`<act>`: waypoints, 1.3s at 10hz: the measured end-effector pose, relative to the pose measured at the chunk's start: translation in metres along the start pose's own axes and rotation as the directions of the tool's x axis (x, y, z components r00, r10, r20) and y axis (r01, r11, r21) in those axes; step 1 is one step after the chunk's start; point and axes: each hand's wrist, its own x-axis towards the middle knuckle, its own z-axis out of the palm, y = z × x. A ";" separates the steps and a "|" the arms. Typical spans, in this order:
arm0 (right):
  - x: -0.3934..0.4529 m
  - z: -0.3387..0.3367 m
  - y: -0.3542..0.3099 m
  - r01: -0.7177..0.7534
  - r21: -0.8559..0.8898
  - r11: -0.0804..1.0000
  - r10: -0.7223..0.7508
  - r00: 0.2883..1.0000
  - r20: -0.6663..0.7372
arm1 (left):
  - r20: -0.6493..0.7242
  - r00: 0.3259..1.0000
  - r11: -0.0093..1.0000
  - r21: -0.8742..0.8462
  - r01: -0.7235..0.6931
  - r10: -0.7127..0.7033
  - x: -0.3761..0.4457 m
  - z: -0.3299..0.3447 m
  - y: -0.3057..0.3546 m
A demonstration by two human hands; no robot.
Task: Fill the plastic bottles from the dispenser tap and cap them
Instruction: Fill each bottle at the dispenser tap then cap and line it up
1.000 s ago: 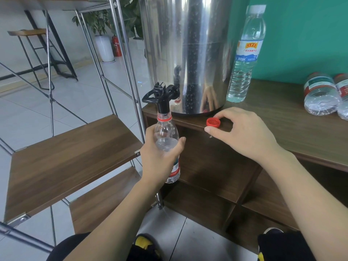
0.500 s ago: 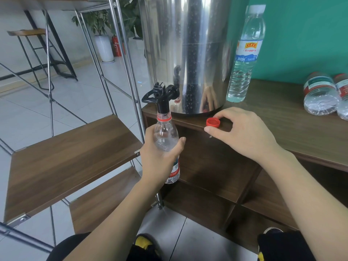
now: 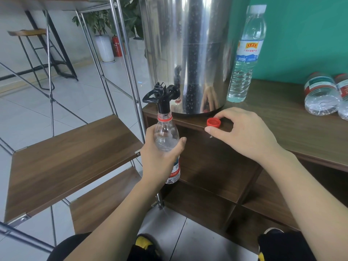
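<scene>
A clear plastic bottle (image 3: 166, 136) with a red neck ring is held upright with its mouth right under the black tap (image 3: 163, 95) of the steel dispenser (image 3: 188, 53). My left hand (image 3: 160, 157) grips the bottle's body from the left. Water shows in the upper part of the bottle. Its red cap (image 3: 213, 122) lies open side up at the front edge of the wooden counter (image 3: 301, 132). My right hand (image 3: 244, 132) rests on that edge, forefinger and thumb curled round the cap.
A tall full bottle with a white cap (image 3: 244, 53) stands right of the dispenser. Two bottles (image 3: 322, 95) lie on their sides at the counter's far right. A metal rack with wooden shelves (image 3: 71, 159) stands to the left. Open cubbies sit under the counter.
</scene>
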 end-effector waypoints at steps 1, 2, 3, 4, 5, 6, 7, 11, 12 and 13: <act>0.000 0.000 0.000 0.000 -0.001 1.000 0.000 1.000 0.000 | 0.003 1.000 1.000 0.000 0.004 -0.004 0.000 0.000 0.001; 0.000 0.001 0.001 0.002 -0.004 1.000 -0.002 1.000 0.001 | 0.004 1.000 1.000 0.002 0.002 -0.002 -0.001 0.000 0.002; 0.000 0.001 0.001 0.005 -0.008 1.000 -0.005 1.000 -0.003 | 0.011 1.000 1.000 0.000 0.007 -0.007 -0.001 -0.001 0.002; 0.000 0.002 0.002 0.008 -0.003 1.000 -0.008 1.000 -0.005 | 0.014 1.000 1.000 -0.004 0.008 -0.008 -0.002 -0.001 0.003; 0.000 0.002 0.003 0.013 -0.002 1.000 -0.013 1.000 -0.004 | 0.014 1.000 1.000 -0.011 0.010 -0.009 -0.002 -0.001 0.003; 0.000 0.002 0.002 0.013 -0.005 1.000 -0.013 1.000 -0.002 | 0.010 1.000 1.000 -0.009 0.004 -0.004 -0.002 -0.001 0.003; 0.000 0.002 0.001 0.012 -0.004 1.000 -0.012 1.000 0.000 | 0.006 1.000 1.000 -0.007 0.007 -0.007 -0.002 -0.001 0.003; 0.000 0.001 0.001 0.015 0.001 1.000 -0.015 1.000 -0.003 | 0.012 1.000 1.000 -0.007 0.009 -0.009 -0.002 -0.001 0.001; 0.000 0.001 0.000 0.014 0.001 1.000 -0.014 1.000 -0.005 | 0.015 1.000 1.000 -0.012 0.009 -0.008 -0.002 0.000 0.001; 0.000 0.001 0.000 0.016 0.006 1.000 -0.016 1.000 -0.007 | 0.020 1.000 1.000 -0.014 0.004 -0.004 -0.001 0.000 0.000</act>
